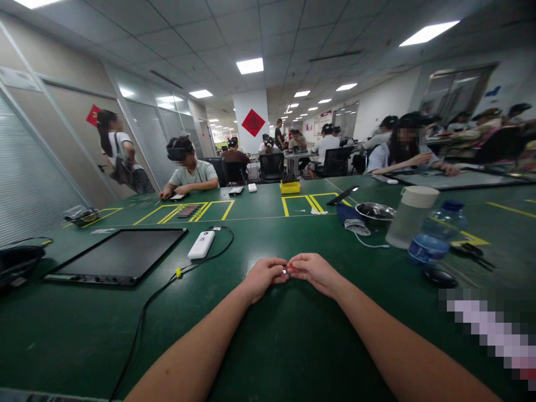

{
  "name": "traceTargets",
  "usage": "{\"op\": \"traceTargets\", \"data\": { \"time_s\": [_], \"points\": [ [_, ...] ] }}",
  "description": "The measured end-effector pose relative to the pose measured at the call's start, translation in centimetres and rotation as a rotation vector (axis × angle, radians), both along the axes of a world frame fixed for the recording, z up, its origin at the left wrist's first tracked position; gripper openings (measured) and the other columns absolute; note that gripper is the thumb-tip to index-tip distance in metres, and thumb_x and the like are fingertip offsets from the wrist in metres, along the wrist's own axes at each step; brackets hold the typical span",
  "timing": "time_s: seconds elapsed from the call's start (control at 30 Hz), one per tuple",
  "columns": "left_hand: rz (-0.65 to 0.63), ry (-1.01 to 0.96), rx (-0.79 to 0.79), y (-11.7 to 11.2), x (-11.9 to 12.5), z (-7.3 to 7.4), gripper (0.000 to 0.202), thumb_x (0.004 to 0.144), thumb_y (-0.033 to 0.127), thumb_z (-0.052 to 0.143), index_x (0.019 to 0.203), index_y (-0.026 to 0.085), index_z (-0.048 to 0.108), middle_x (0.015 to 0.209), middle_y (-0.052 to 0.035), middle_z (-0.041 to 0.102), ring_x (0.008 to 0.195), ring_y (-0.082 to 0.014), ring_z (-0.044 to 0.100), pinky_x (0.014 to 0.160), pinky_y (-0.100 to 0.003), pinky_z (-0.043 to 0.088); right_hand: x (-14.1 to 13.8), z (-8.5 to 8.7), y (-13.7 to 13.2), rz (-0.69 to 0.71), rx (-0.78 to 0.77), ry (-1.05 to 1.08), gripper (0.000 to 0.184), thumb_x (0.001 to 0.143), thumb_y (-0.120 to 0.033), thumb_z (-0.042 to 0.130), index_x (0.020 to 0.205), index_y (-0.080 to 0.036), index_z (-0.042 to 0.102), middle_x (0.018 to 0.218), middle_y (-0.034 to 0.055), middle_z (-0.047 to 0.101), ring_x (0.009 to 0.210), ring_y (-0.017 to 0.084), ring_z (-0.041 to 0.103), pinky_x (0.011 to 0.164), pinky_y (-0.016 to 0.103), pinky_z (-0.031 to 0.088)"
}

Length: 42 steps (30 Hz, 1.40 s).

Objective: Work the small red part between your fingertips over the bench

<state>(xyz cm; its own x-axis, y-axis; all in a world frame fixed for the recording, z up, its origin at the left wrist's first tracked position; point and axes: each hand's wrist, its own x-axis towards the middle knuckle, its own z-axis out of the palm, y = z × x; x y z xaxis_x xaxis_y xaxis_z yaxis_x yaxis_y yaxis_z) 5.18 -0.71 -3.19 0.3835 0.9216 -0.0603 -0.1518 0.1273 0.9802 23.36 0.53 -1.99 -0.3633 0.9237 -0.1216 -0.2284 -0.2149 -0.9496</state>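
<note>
My left hand (266, 275) and my right hand (313, 271) meet fingertip to fingertip just above the green table (288, 346). Pinched in the left fingers is a small piece with a bright, silvery glint (284, 271). The right thumb and fingers close on a tiny orange-red piece (291, 266) right beside it. Both pieces are mostly covered by the fingers, so their kind is unclear, and I cannot tell whether they are joined.
Left of my hands lie a white power bank (201, 245), a black cable (144, 312) and a black-framed panel (121, 254). To the right stand a metal bowl (377, 211), a frosted bottle (410, 218), a water bottle (435, 234) and a mouse (439, 277). People sit across the table.
</note>
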Motion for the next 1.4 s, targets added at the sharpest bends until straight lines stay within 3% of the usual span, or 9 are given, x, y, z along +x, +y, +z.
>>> {"op": "traceTargets", "data": {
  "time_s": [0.57,1.03,1.4],
  "points": [
    [0.021,-0.019,-0.049,-0.3,0.1,0.7,0.023,0.078,0.017,0.061,0.101,0.011,0.065,0.097,-0.012,0.068,0.079,-0.014,0.066,0.081,-0.027,0.052,0.1,-0.4,0.2,0.009,0.011,-0.017,0.01,0.072,-0.014,0.067,0.081,-0.009,0.064,0.082,0.0132,0.069,0.075,0.018,0.068,0.077,0.031,0.055],
    [0.037,-0.103,-0.115,-0.1,0.2,0.6,0.025,0.076,0.004,0.057,0.1,0.009,0.064,0.1,-0.0152,0.067,0.085,-0.0177,0.067,0.085,-0.03,0.052,0.2,-0.3,0.2,0.021,-0.025,-0.001,0.01,0.077,-0.013,0.061,0.083,-0.008,0.066,0.087,0.0156,0.07,0.076,0.018,0.068,0.076,0.029,0.055],
    [0.144,-0.036,-0.194,0.8,-3.1,1.3,0.026,0.073,0.001,0.058,0.099,0.005,0.061,0.095,-0.019,0.067,0.078,-0.0204,0.069,0.075,-0.027,0.056,-0.4,0.5,-0.7,0.16,-0.053,0.089,0.021,0.081,-0.021,0.058,0.095,-0.007,0.065,0.101,0.0185,0.067,0.095,0.022,0.066,0.089,0.036,0.049]
  ]
}}
